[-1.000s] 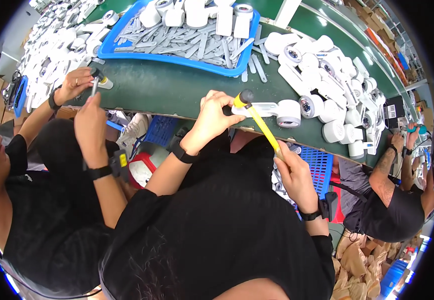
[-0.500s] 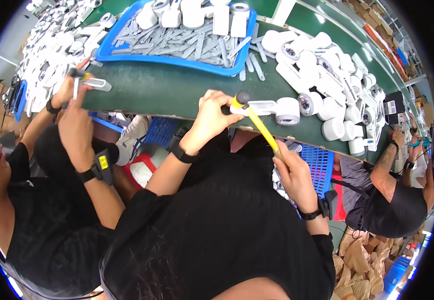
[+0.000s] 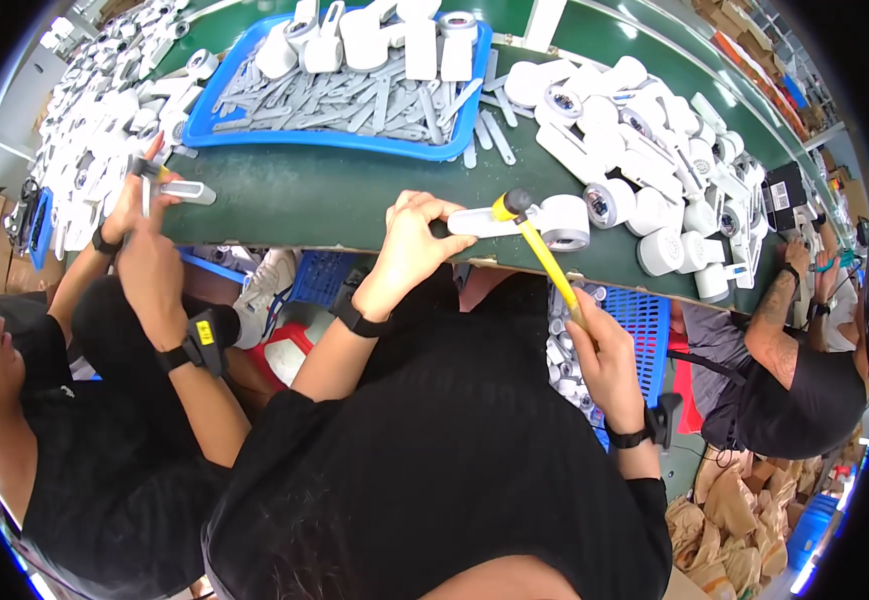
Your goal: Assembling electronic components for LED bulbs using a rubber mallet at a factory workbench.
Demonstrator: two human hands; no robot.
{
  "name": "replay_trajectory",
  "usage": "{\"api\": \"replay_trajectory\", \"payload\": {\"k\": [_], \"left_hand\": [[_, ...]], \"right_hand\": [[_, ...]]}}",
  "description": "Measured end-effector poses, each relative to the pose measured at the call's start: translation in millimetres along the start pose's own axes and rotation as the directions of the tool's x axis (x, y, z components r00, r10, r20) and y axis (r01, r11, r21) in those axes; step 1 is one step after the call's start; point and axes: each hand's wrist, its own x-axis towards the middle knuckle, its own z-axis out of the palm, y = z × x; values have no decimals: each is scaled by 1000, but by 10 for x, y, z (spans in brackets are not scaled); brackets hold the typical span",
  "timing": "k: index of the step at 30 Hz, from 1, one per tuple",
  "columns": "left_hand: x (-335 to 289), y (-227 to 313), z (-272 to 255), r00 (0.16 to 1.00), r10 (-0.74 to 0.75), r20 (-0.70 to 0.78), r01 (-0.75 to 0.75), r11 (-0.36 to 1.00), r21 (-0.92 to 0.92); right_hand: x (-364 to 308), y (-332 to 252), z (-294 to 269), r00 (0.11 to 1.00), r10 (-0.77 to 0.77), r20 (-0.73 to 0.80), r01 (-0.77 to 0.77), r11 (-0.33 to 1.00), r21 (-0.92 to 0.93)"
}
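Observation:
A white part with a long flat handle and a drum-shaped head (image 3: pixel 563 218) lies along the near edge of the green table. My left hand (image 3: pixel 410 240) pinches the handle's left end between thumb and fingers. My right hand (image 3: pixel 607 358) is wrapped round the lower end of a small hammer's yellow handle (image 3: pixel 552 268). The dark-tipped hammer head is over the white handle, close to the drum; whether it touches cannot be made out.
A blue tray (image 3: pixel 335 149) holds grey strips (image 3: pixel 385 105) and several white parts. More white parts are heaped at right (image 3: pixel 655 150) and far left (image 3: pixel 105 120). A co-worker at left holds a hammer and a white part. A blue basket (image 3: pixel 652 340) stands below the table.
The hammer head has shifted along the white handle, from beside my left fingers towards the drum. My left hand keeps its pinch on the part. The whole view has shifted slightly.

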Motion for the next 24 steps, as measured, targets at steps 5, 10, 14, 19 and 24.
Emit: {"api": "replay_trajectory", "payload": {"k": [5,10,14,19,24], "left_hand": [[-15,52,-28,999,-47,2,47,999,20],[-18,-6,-12,999,-42,26,41,999,23],[-30,-6,-10,999,-30,19,29,999,26],[-17,100,-18,999,-38,17,36,997,61],[23,171,-38,997,-30,70,15,978,206]], "right_hand": [[16,-40,52,999,-9,47,10,999,-37],[41,-165,156,994,-108,-29,111,983,143],[70,-176,96,987,-3,162,-6,998,56],[-48,64,-49,996,21,-85,-22,1000,-11],[-89,86,-78,962,-65,-267,94,991,98]]}}
